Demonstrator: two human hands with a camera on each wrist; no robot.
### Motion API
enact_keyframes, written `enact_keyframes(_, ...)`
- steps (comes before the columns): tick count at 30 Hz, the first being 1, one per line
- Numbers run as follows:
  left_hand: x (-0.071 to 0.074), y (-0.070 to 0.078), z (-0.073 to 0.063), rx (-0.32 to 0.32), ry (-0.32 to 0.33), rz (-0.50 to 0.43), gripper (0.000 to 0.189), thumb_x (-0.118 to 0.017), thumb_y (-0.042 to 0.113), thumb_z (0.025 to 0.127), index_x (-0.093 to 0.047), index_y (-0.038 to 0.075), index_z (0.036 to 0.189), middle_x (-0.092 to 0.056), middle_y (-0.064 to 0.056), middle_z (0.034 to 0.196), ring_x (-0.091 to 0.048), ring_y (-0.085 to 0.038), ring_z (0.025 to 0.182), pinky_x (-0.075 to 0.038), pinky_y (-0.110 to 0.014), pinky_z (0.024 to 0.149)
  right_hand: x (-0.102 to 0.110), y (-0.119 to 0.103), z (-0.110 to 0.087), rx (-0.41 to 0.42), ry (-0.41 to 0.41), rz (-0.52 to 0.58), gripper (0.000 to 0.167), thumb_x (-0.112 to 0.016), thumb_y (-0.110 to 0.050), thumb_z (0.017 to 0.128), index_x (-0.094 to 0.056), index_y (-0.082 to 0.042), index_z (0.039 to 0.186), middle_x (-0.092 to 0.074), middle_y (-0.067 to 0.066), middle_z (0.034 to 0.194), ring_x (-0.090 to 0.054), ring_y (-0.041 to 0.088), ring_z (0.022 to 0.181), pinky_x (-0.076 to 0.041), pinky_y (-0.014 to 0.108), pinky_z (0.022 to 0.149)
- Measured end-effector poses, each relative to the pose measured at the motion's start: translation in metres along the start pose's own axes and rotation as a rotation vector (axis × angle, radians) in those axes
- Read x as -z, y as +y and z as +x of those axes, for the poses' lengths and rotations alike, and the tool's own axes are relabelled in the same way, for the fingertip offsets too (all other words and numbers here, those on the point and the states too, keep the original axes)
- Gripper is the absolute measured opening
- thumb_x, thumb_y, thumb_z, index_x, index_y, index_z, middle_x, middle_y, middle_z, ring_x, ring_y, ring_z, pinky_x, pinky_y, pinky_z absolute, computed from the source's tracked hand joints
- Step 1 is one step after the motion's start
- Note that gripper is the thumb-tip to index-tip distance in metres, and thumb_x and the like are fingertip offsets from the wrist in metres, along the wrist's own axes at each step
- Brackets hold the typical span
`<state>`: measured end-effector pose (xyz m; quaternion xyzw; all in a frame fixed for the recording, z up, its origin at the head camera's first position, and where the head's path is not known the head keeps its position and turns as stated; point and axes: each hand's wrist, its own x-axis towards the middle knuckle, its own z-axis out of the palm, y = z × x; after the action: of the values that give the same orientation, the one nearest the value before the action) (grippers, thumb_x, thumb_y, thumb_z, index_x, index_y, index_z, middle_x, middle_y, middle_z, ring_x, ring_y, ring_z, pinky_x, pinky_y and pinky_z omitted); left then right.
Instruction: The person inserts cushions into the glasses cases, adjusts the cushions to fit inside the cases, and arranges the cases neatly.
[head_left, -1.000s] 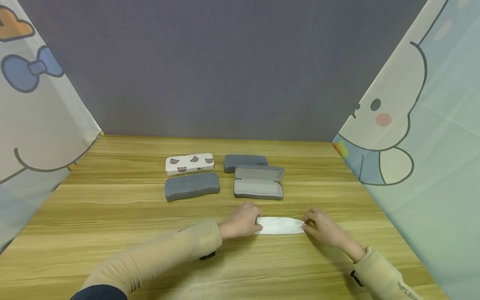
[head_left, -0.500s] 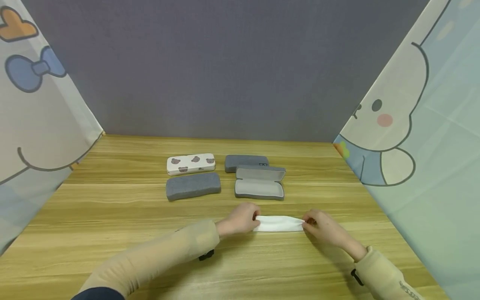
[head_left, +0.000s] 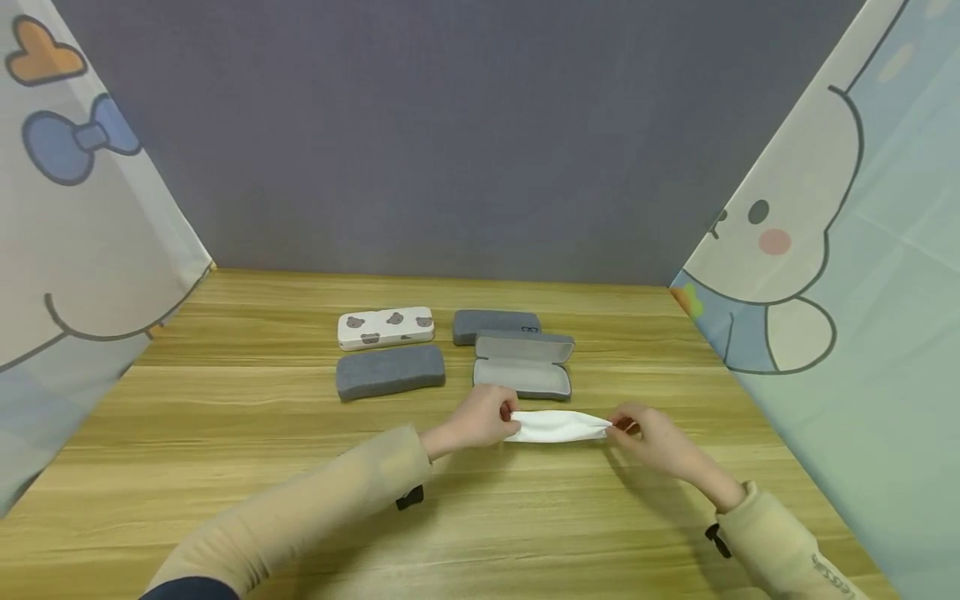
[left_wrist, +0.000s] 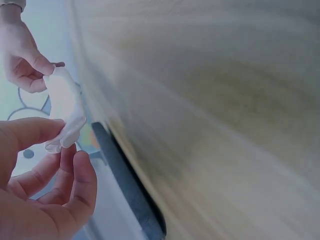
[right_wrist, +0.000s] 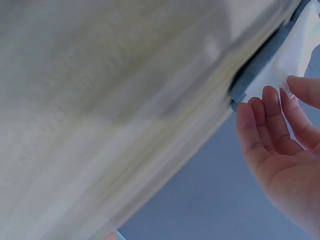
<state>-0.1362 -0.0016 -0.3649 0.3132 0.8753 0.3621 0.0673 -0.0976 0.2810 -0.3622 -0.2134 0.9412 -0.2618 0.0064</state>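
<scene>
A folded strip of white cloth (head_left: 558,427) is stretched level between both hands, a little above the wooden table. My left hand (head_left: 480,418) pinches its left end between thumb and fingers. At the other end, my right hand (head_left: 654,442) pinches a gathered corner with thumb and forefinger; in the right wrist view the other fingers of that hand (right_wrist: 285,135) are extended. Just beyond the cloth lies an open grey glasses case (head_left: 521,377) with a pale lining, its lid raised at the back. The left hand overlaps its front left corner in the head view.
A closed grey glasses case (head_left: 390,372) lies left of the open one, with a white bear-print case (head_left: 386,327) behind it. Another closed grey case (head_left: 495,323) sits behind the open case. Printed cloth walls (head_left: 885,250) and a dark back panel (head_left: 450,142) enclose the table.
Both hands have lifted the white cloth from the table and moved it forward, toward the open glasses case. The cases have stayed in place; the head view has shifted slightly.
</scene>
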Motion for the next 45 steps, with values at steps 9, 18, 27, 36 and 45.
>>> enact_keyframes(9, 0.021, 0.002, 0.006, 0.011, 0.026, -0.063, 0.005, -0.069, 0.007, 0.085, -0.066, 0.003, 0.084, -0.064, -0.007, 0.075, -0.052, -0.008, 0.065, -0.044, -0.019, 0.063, 0.015, -0.008, 0.014, 0.028, 0.062, 0.019, 0.004, -0.063, -0.004, 0.09, -0.066, -0.003, 0.09, -0.067, 0.004, 0.086, -0.064, 0.012, 0.079, -0.055, 0.029, 0.069)
enact_keyframes(18, 0.041, 0.006, 0.011, 0.092, 0.062, -0.06, 0.007, -0.069, 0.012, 0.087, -0.068, 0.006, 0.09, -0.066, -0.005, 0.08, -0.055, -0.01, 0.069, -0.046, -0.022, 0.064, 0.027, -0.017, 0.028, 0.022, 0.092, -0.003, 0.004, -0.062, -0.003, 0.09, -0.066, -0.002, 0.091, -0.068, 0.005, 0.086, -0.063, 0.014, 0.082, -0.055, 0.032, 0.073)
enact_keyframes(27, 0.053, 0.009, 0.015, 0.083, 0.117, -0.033, 0.011, -0.067, 0.013, 0.089, -0.067, 0.005, 0.096, -0.066, -0.006, 0.085, -0.056, -0.012, 0.071, -0.047, -0.023, 0.064, 0.03, -0.019, 0.037, 0.014, 0.133, -0.002, 0.008, -0.062, -0.004, 0.091, -0.067, 0.001, 0.094, -0.069, 0.008, 0.088, -0.065, 0.019, 0.083, -0.055, 0.03, 0.072)
enact_keyframes(36, 0.062, 0.009, 0.019, 0.108, 0.152, -0.022, 0.01, -0.067, 0.014, 0.089, -0.067, 0.005, 0.095, -0.066, -0.006, 0.086, -0.058, -0.014, 0.074, -0.049, -0.024, 0.067, 0.032, -0.025, 0.048, 0.005, 0.157, 0.01, 0.01, -0.062, -0.006, 0.092, -0.066, 0.003, 0.094, -0.069, 0.012, 0.088, -0.065, 0.024, 0.083, -0.055, 0.032, 0.072)
enact_keyframes(45, 0.073, 0.008, 0.024, 0.141, 0.2, -0.022, 0.013, -0.066, 0.013, 0.089, -0.068, 0.004, 0.097, -0.067, -0.009, 0.091, -0.061, -0.017, 0.08, -0.051, -0.028, 0.072, 0.034, -0.024, 0.065, 0.018, 0.184, 0.007, 0.01, -0.06, -0.003, 0.092, -0.065, 0.006, 0.095, -0.068, 0.017, 0.089, -0.065, 0.028, 0.084, -0.056, 0.037, 0.074)
